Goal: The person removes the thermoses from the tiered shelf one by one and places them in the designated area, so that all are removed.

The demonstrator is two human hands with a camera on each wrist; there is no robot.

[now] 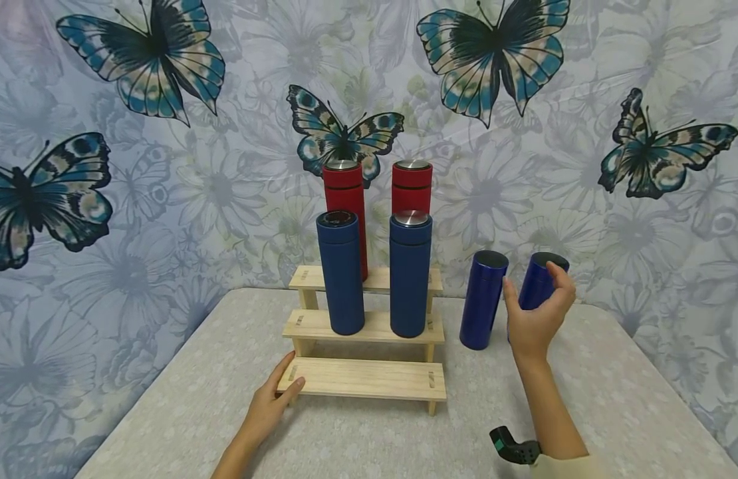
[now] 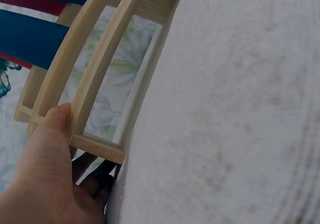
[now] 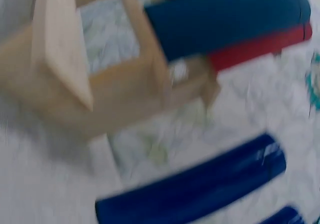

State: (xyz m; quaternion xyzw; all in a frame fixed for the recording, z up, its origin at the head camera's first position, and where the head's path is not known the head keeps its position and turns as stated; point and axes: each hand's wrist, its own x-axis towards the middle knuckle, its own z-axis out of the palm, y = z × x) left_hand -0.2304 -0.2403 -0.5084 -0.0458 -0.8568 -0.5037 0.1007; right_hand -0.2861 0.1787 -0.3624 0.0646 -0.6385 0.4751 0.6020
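Observation:
My left hand (image 1: 267, 402) grips the left end of a three-step wooden display stand (image 1: 369, 378). The thumb lies on the bottom step; the left wrist view shows other fingers around the end, partly in shadow. At the right, my right hand (image 1: 539, 322) is spread in front of a glossy blue bottle (image 1: 533, 286), hiding much of it. Its thumb stands apart from the bottle's left side, and a fingertip is by the rim. Left of it stands another glossy blue bottle (image 1: 484, 301). In the right wrist view the hand is out of sight.
Two matte blue thermos flasks (image 1: 344, 279) (image 1: 409, 283) stand on the middle step. Behind them, two red thermos flasks (image 1: 345, 181) (image 1: 412, 186) stand on the top step. The table (image 1: 183, 412) has a pale patterned cloth, and a butterfly-print curtain (image 1: 249, 173) hangs behind.

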